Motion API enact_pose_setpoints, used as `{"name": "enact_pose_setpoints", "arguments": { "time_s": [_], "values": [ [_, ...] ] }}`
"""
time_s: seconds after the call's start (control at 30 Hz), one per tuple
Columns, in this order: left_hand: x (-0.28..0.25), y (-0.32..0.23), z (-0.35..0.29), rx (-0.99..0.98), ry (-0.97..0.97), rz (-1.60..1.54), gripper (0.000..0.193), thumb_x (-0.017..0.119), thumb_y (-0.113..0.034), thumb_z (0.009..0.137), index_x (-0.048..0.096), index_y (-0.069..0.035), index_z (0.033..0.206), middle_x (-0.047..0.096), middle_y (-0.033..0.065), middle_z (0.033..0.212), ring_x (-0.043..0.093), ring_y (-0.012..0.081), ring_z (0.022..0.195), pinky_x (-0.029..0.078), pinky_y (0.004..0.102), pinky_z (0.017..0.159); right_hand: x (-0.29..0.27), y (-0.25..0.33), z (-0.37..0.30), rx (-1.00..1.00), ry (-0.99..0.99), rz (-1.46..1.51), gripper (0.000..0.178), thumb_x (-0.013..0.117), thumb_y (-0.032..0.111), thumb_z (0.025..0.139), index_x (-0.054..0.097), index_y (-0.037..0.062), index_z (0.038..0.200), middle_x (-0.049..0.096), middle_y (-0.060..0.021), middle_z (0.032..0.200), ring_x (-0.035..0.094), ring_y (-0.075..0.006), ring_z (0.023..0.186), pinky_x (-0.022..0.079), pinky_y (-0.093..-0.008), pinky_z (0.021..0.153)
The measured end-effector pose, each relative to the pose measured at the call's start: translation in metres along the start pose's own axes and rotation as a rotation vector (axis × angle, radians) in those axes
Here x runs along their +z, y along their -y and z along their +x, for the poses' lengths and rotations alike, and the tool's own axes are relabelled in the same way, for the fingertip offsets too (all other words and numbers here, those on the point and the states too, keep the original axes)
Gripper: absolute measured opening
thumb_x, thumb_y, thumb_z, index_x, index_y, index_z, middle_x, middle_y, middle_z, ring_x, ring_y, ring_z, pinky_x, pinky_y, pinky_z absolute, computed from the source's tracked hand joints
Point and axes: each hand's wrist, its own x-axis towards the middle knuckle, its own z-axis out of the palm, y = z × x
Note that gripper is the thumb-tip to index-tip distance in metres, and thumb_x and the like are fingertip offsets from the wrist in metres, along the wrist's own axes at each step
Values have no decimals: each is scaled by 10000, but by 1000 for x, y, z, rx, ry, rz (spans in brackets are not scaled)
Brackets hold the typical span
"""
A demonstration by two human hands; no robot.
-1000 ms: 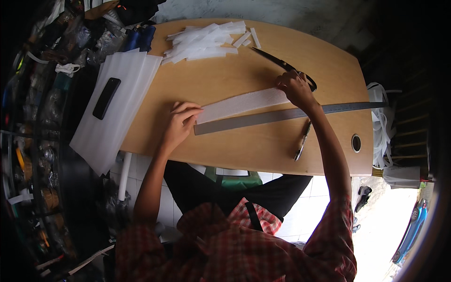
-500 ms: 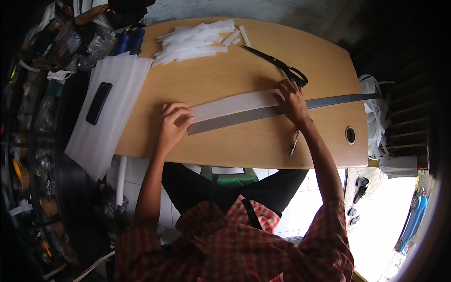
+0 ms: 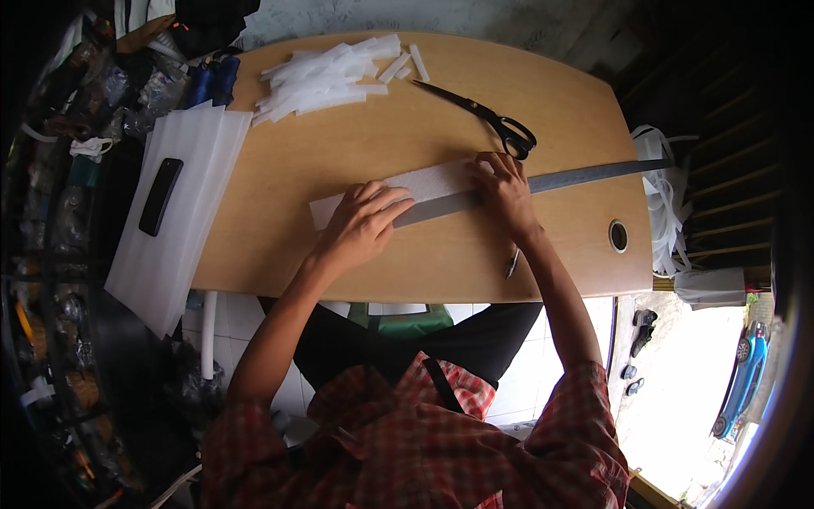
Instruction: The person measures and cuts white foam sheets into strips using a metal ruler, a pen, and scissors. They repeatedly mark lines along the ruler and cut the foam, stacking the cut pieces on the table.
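A long white strip (image 3: pixel 424 182) lies across the wooden table (image 3: pixel 339 254), with a long grey metal ruler (image 3: pixel 585 176) laid along its near edge. My left hand (image 3: pixel 360 222) presses flat on the left part of the strip and ruler, fingers spread. My right hand (image 3: pixel 504 188) rests palm down on the right end of the strip, over the ruler. Just beyond that hand lie black scissors (image 3: pixel 492 120). Near the table's front edge, by my right wrist, lies a pen (image 3: pixel 512 263).
A pile of cut white strips (image 3: pixel 326 75) sits at the far left of the table. White foam sheets (image 3: pixel 174 212) with a black phone (image 3: pixel 159 197) hang off the left edge. A round cable hole (image 3: pixel 618 236) is at the right. Clutter fills the left side.
My right hand has slid left along the strip and ruler, closer to the left hand. The left hand stays pressed on them. The view has shifted a little.
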Motion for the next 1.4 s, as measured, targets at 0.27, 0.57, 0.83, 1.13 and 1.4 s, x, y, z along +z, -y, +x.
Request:
{"name": "enact_pose_setpoints", "arguments": {
  "time_s": [0.27, 0.57, 0.83, 1.13, 1.4],
  "values": [
    [37, -11, 29, -36, -96, -12, 276, 686, -141, 862, 656, -117, 1136, 577, 19, 1086, 529, 230, 997, 414, 417, 868, -50, -3, -51, 168, 171, 16, 445, 583, -86, 738, 686, 117, 1120, 566, -67, 1113, 541, -270, 1055, 435, -412, 889],
    [42, -11, 26, -38, -146, -42, 277, 719, -101, 828, 705, -110, 1105, 584, 28, 1056, 545, 229, 966, 447, 392, 845, -59, -35, -88, -16, 68, 23, 349, 631, -88, 709, 654, 46, 1031, 584, -99, 995, 588, -299, 928, 512, -407, 789],
    [39, -16, 24, -82, -123, -49, 263, 689, -115, 867, 707, -108, 1129, 587, 37, 1081, 552, 249, 983, 449, 411, 854, -39, -11, -47, 473, -340, 787, 126, 636, 2, 894, 531, 7, 963, 649, -87, 765, 634, -123, 629, 501, -268, 614],
    [39, -13, 31, -59, -94, -63, 234, 683, -104, 851, 690, -101, 1085, 581, 60, 1095, 555, 268, 983, 464, 428, 828, 9, 29, 15, 476, -81, 841, 288, 642, 194, 919, 547, -4, 734, 596, -120, 595, 558, -184, 541, 434, -341, 545],
    [41, -15, 30, -119, -67, -102, 195, 646, -102, 887, 703, -70, 1071, 596, 77, 1082, 540, 304, 974, 448, 435, 867, 21, 32, 14, 375, -38, 734, 237, 614, 177, 899, 540, -16, 781, 556, -214, 640, 556, -380, 589, 436, -434, 581]
  ]
}}
